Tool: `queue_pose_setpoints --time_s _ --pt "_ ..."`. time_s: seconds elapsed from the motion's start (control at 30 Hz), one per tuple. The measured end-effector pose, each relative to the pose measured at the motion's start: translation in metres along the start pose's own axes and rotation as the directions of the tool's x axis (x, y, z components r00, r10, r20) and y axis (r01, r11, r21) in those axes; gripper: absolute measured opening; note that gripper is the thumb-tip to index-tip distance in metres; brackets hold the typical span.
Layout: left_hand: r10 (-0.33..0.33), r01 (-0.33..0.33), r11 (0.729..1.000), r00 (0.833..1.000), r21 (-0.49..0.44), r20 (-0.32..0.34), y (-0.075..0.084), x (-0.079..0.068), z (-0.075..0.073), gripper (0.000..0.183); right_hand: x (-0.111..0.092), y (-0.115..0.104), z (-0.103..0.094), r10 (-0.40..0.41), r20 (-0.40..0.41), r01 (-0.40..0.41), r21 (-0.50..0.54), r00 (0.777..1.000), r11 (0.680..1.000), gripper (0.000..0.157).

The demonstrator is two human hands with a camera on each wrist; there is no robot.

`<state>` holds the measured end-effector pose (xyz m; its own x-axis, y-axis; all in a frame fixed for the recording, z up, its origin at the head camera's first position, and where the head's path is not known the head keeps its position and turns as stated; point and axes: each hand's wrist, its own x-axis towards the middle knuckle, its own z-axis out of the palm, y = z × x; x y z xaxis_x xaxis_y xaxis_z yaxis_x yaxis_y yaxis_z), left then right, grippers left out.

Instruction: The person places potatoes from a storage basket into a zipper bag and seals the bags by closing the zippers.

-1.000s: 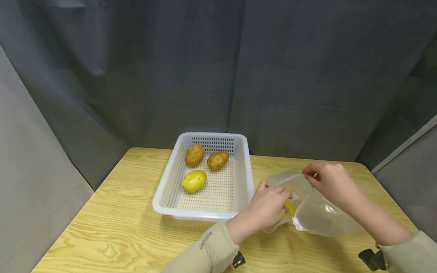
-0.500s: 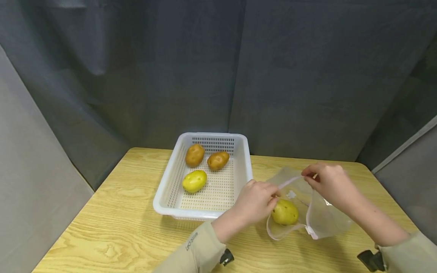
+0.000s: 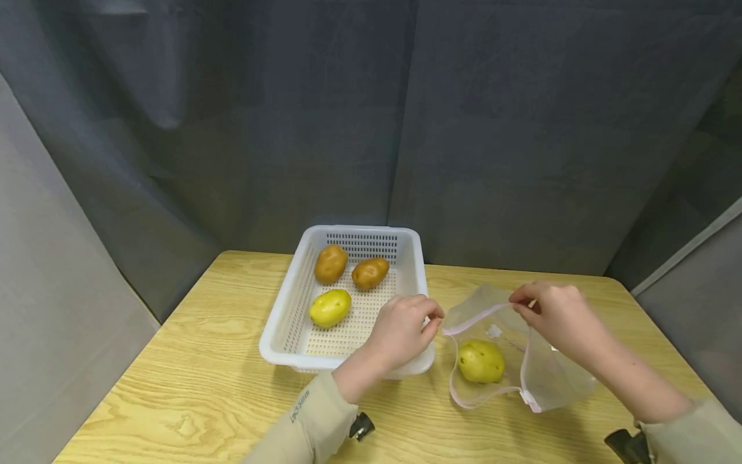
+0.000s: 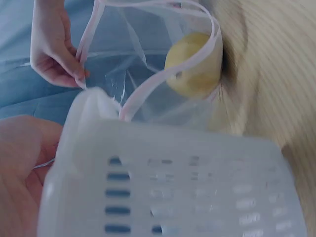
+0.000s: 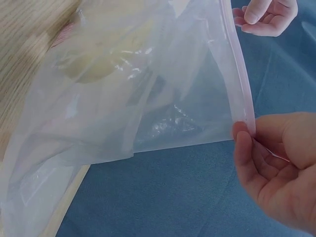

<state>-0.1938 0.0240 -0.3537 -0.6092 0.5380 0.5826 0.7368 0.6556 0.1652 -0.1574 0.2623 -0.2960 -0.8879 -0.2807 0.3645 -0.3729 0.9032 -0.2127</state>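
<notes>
A clear zip bag (image 3: 556, 374) with a pink-edged mouth lies on the table at the right, its mouth spread toward the basket. Inside it rests a yellow potato (image 3: 481, 361), also visible in the left wrist view. My right hand (image 3: 559, 316) pinches the top corner of the bag's mouth between thumb and fingertips, as the right wrist view confirms. Over the near right rim of the white plastic basket (image 3: 278, 341) hovers my left hand (image 3: 400, 328), fingers loosely bent with nothing in them. In the basket lie two brown potatoes (image 3: 331, 263) and a yellow potato (image 3: 330, 308).
The wooden table (image 3: 174, 374) spreads under everything. A dark curtain (image 3: 324, 129) hangs behind its back edge. Grey panels (image 3: 58, 290) flank both sides.
My left hand has come out of the bag and moved left to the basket's rim, leaving the yellow potato inside the bag. My right hand keeps its pinch, almost still.
</notes>
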Motion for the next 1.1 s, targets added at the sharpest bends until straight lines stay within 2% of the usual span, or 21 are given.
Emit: queue_pose_setpoints --time_s 0.43,0.67,0.93,1.1 --pt "-0.085 0.084 0.996 0.996 -0.018 -0.025 -0.027 -0.006 -0.012 0.005 -0.002 0.000 0.003 -0.009 -0.010 0.008 -0.008 1.000 1.000 0.006" --pt "-0.138 0.138 0.990 0.990 -0.032 0.009 -0.041 -0.009 -0.017 0.005 -0.002 0.000 0.005 -0.005 0.001 0.005 0.015 1.000 1.000 0.005" --pt "-0.215 0.213 0.976 0.976 0.042 0.027 -0.059 -0.015 -0.025 0.006 -0.002 0.000 0.008 0.002 0.013 -0.002 0.013 1.000 1.000 0.006" --pt "-0.233 0.232 0.970 0.972 0.075 0.015 -0.071 -0.016 -0.029 0.007 -0.001 -0.001 0.007 -0.006 0.016 0.006 0.013 1.000 1.000 0.006"
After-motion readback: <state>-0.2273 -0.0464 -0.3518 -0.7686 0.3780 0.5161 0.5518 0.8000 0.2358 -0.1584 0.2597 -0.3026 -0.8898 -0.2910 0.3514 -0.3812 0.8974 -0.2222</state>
